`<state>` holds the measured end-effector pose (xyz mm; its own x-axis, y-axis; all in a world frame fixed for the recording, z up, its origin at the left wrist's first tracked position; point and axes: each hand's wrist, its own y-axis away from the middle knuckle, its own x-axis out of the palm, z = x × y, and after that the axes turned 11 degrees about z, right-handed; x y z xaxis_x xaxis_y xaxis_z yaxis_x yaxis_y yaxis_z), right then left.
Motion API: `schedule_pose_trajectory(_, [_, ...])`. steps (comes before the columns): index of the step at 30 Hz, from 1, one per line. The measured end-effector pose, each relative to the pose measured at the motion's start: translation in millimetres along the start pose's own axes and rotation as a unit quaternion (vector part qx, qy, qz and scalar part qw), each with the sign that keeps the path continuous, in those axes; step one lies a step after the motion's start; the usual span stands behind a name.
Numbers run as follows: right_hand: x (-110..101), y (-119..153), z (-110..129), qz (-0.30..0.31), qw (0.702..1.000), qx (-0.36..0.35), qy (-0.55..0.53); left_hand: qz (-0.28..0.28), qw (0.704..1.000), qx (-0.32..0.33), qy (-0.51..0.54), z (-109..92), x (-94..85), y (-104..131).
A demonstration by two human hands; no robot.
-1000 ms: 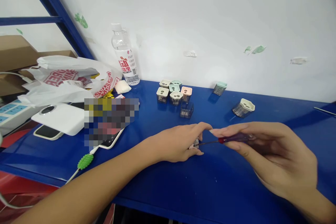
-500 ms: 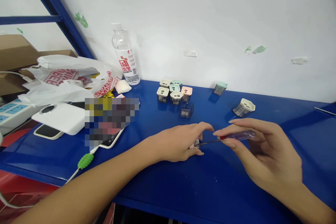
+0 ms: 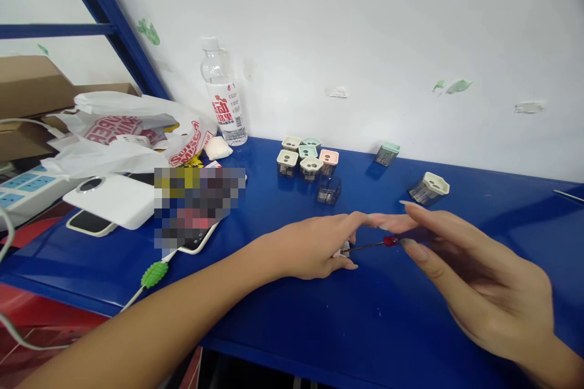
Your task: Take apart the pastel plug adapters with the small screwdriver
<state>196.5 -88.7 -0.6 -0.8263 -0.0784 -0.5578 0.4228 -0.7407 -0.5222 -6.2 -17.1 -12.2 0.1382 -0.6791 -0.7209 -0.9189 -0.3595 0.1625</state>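
My left hand [image 3: 314, 246] rests on the blue table, closed around a small pale pink pencil sharpener part [image 3: 342, 250], mostly hidden by the fingers. A screwdriver [image 3: 390, 242] with a red collar has its thin shaft tip against that part. My right hand [image 3: 497, 292] holds the screwdriver's clear purple handle between thumb and fingers; much of the handle is covered. Just behind my left hand lies a dark see-through sharpener case [image 3: 329, 189]. Beyond it stand several sharpeners with cream, mint and pink [image 3: 329, 158] tops.
A mint-topped sharpener [image 3: 387, 154] stands near the wall, and a cream-topped one [image 3: 429, 188] is tilted behind my right hand. Left are a water bottle [image 3: 225, 97], a plastic bag [image 3: 114, 134], a white device [image 3: 114, 200], a phone with blurred screen and a cable with green sleeve [image 3: 154, 275].
My right hand has shifted its hold back along the screwdriver, its fingers stretching further over the handle. My left hand keeps the sharpener part. The whole view has shifted slightly.
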Motion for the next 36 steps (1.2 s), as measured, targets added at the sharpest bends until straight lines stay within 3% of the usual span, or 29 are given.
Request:
schedule_pose_trajectory(3, [-0.7,-1.0,0.2,0.005,1.000,-0.020,0.000,-0.001,1.000,-0.003,0.009,-0.1,0.3,0.3])
schedule_pose_trajectory(8, [-0.3,-1.4,0.6,-0.050,0.998,-0.031,-0.020,0.001,1.000,-0.005,0.012,0.5,0.7,-0.4])
schedule_pose_trajectory(16, [-2.3,0.0,0.8,-0.014,1.000,0.004,-0.006,0.000,1.000,0.000,0.000,-0.9,-0.7,0.6])
schedule_pose_trajectory(23, [-4.5,-2.2,3.5,-0.039,0.998,-0.040,0.021,0.004,1.000,-0.004,0.011,-0.3,-0.2,0.3])
schedule_pose_trajectory(28, [-6.1,1.2,1.6,-0.043,0.998,0.000,0.034,0.002,1.000,0.002,0.004,0.9,0.4,0.2])
schedule_pose_trajectory(31, [-6.9,1.0,0.2,-0.007,1.000,0.013,0.026,0.002,1.000,0.002,0.005,1.0,0.5,0.4])
schedule_pose_trajectory(33, [-7.5,0.4,0.7,0.006,0.999,-0.008,0.036,0.000,1.000,0.005,0.009,1.0,0.6,0.5])
schedule_pose_trajectory(36, [-7.7,0.3,1.6,-0.023,0.994,-0.049,0.090,-0.006,1.000,0.005,0.017,0.7,1.0,0.5])
